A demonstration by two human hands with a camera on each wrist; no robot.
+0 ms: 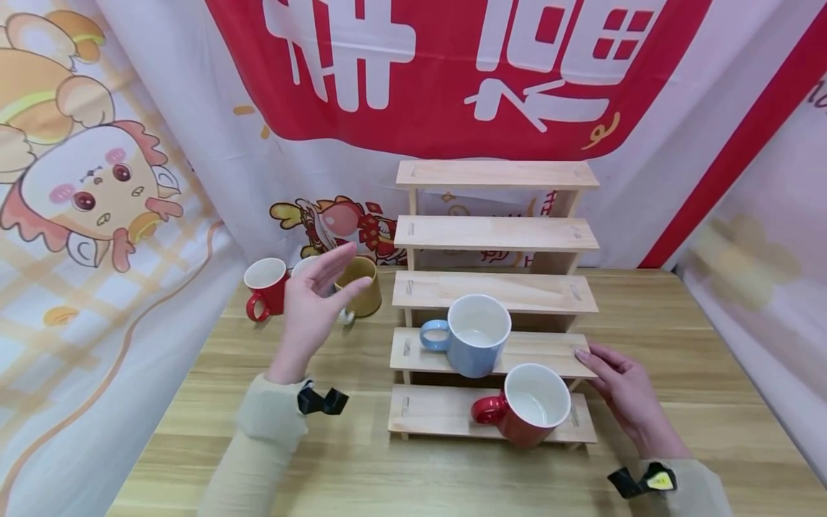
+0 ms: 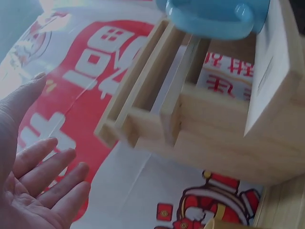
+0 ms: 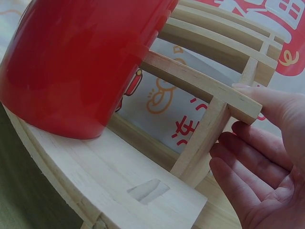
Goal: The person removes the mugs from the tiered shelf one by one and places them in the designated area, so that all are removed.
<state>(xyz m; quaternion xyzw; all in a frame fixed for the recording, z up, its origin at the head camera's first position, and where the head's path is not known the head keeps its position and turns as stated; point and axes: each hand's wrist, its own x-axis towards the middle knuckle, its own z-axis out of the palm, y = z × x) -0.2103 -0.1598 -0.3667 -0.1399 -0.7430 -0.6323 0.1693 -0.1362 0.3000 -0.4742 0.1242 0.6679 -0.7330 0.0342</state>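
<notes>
Head view, wooden rack [image 1: 494, 283] left of right grip [image 1: 622, 391], edge pinched

large white chinese characters [image 1: 376, 43], cut off on top, on red backdrop panel [image 1: 446, 108].

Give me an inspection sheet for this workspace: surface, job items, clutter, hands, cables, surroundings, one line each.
Surface: wood-grain tabletop, under the rack and mugs.
Job items: five-tier wooden rack; light blue mug on the second tier from the bottom; front red mug on the lowest tier; at the back left, rear red mug, gold mug and a pale mug mostly hidden by a hand.
Clutter: nothing seen.
Hands: left hand raised, holding nothing; right hand pinches the right end of the second tier from the bottom.
Cables: nothing seen.
Surroundings: printed cloth behind and at both sides.
</notes>
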